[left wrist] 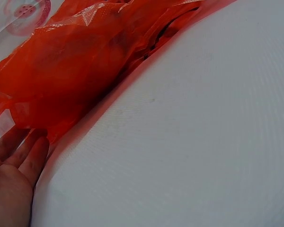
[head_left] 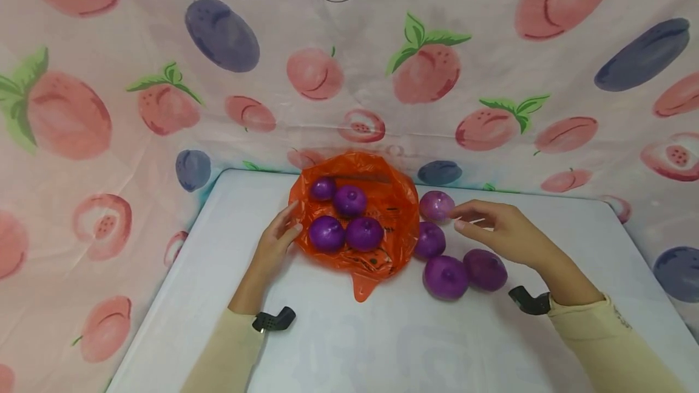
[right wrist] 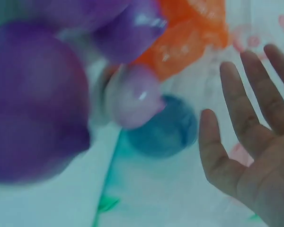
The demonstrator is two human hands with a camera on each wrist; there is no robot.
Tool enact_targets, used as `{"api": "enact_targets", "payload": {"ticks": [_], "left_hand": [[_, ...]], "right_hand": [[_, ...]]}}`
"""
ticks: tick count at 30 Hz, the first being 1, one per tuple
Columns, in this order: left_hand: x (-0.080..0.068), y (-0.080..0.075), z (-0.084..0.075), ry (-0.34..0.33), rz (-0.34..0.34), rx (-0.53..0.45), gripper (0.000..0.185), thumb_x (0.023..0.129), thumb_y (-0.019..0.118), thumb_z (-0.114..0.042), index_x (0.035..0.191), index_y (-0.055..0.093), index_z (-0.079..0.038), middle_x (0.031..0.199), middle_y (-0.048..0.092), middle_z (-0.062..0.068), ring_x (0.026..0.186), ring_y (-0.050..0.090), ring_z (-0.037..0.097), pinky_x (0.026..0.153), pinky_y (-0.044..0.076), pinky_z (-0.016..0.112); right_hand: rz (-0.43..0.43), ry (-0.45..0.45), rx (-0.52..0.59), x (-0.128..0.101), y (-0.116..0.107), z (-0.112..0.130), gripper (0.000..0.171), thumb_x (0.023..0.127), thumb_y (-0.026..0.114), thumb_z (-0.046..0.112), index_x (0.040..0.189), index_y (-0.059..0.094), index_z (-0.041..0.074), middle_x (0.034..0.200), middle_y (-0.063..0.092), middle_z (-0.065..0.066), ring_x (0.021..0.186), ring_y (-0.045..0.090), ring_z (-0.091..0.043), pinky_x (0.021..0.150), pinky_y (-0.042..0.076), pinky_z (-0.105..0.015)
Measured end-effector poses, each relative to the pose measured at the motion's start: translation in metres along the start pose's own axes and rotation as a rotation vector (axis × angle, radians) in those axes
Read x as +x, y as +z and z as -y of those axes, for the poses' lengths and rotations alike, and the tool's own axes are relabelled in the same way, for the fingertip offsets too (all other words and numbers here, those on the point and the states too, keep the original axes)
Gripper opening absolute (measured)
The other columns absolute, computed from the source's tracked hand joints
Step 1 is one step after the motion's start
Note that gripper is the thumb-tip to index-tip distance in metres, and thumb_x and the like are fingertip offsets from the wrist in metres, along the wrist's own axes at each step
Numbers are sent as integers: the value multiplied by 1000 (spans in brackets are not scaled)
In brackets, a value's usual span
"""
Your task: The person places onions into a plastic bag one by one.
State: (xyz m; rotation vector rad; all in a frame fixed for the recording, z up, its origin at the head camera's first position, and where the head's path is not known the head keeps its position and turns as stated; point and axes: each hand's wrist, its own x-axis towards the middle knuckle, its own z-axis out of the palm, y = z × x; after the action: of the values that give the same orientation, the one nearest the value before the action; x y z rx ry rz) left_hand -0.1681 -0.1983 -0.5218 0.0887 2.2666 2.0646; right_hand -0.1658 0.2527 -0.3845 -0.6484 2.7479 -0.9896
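An orange plastic bag (head_left: pixel 395 199) lies spread open on the table, with several purple onions (head_left: pixel 327 234) in it. My left hand (head_left: pixel 277 240) is at the bag's left edge. In the left wrist view its extended fingers (left wrist: pixel 34 158) touch the bag's lower edge. To the right of the bag sit more onions: a paler one (head_left: pixel 435 206) at the back, another (head_left: pixel 429 240) against the bag's side, and two in front. My right hand (head_left: pixel 499 229) hovers beside the pale onion, its fingertips overlapping it in the head view. The right wrist view shows its fingers spread, holding nothing.
The white table (head_left: pixel 327 344) ends just behind the bag. A cloth (head_left: pixel 349 29) printed with peaches and dark blue fruits hangs behind and at the sides. Each wrist wears a small black device, the left one (head_left: pixel 274 319) close over the table.
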Motion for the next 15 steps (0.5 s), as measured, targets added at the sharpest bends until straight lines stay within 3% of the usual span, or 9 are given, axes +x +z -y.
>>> {"api": "enact_targets", "payload": {"ticks": [6,11,15], "left_hand": [[0,1,0,10,2,-2,53,104,59,-31,155,43,-34,160,42,2,145,44,26,106,47,20],[0,1,0,6,-1,13,53,104,59,-33,155,43,-35,160,43,1,146,44,26,110,47,27],[-1,1,0,2,-6,23,53,104,59,-33,155,43,-36,161,42,2,147,43,27,114,44,39]], "right_hand": [[92,20,27,-18,-3,-38,34,99,68,33,132,63,27,130,68,4,120,64,-20,101,55,-40],[154,35,105,-30,-1,-65,40,98,70,27,136,60,28,138,63,-5,123,62,-11,99,55,-31],[184,42,170,-36,1,-82,45,96,71,22,140,58,19,142,60,-16,124,62,-12,95,55,-28]]}}
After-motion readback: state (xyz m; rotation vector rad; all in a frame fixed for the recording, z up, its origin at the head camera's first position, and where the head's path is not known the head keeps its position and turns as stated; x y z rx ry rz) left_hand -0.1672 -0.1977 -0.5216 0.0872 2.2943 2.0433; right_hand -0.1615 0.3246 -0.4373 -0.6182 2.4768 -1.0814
